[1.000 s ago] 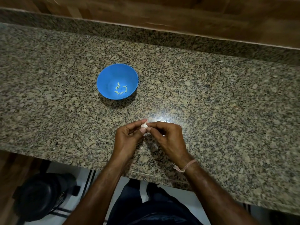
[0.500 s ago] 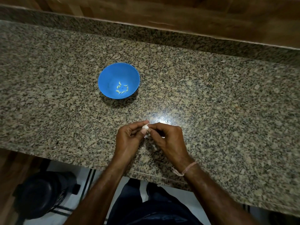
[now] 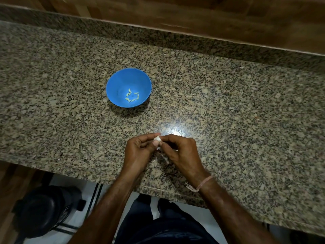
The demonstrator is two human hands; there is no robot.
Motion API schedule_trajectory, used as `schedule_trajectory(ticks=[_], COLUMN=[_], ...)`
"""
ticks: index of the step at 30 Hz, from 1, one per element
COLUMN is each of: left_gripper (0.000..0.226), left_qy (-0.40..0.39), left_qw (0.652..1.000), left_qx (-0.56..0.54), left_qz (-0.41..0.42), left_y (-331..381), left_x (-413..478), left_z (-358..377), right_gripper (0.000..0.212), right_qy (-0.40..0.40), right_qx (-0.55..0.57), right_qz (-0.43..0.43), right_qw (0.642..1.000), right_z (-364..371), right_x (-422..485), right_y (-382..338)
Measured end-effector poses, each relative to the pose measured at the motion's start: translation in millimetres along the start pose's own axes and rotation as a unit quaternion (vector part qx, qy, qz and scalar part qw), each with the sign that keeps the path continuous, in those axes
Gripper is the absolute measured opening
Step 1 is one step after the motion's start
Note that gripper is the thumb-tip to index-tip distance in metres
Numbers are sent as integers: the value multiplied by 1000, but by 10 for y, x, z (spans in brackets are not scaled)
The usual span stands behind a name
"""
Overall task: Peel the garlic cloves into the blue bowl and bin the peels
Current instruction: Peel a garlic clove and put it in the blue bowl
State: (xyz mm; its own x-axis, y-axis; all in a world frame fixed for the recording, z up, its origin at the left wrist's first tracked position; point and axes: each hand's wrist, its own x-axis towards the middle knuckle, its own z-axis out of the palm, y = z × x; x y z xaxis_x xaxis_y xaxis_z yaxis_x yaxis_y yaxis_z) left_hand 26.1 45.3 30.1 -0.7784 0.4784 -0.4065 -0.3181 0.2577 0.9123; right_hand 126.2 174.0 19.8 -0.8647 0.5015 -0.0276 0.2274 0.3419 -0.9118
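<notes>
A small white garlic piece (image 3: 157,138) is pinched between the fingertips of both hands above the granite counter. My left hand (image 3: 139,152) holds it from the left with thumb and forefinger. My right hand (image 3: 181,152) pinches it from the right, fingers curled. A scrap of pale peel (image 3: 158,148) hangs just below the fingers. The blue bowl (image 3: 116,81) stands farther back and to the left, with several peeled cloves (image 3: 131,97) lying in its bottom.
The speckled granite counter (image 3: 246,111) runs across the view, backed by a wooden wall (image 3: 193,14). A black round bin (image 3: 44,210) stands on the floor below the counter's front edge at the lower left.
Both hands stay together on the garlic with only small finger shifts. The view has drifted slightly.
</notes>
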Motion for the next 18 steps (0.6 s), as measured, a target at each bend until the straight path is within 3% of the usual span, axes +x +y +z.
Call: schedule_trajectory(ticks=[9, 18], left_gripper=[24, 20], left_qy=[4, 25], left_qw=[1000, 999], left_qx=[-4, 34], left_qz=[-15, 1], left_y=[-15, -57], left_x=[-14, 11], left_z=[41, 66], right_gripper=[28, 20], right_qy=[29, 54], right_qx=[-68, -95], right_qz=[-40, -28], right_qw=[996, 994], right_z=[87, 163], right_x=[-20, -10], right_y=[-56, -49])
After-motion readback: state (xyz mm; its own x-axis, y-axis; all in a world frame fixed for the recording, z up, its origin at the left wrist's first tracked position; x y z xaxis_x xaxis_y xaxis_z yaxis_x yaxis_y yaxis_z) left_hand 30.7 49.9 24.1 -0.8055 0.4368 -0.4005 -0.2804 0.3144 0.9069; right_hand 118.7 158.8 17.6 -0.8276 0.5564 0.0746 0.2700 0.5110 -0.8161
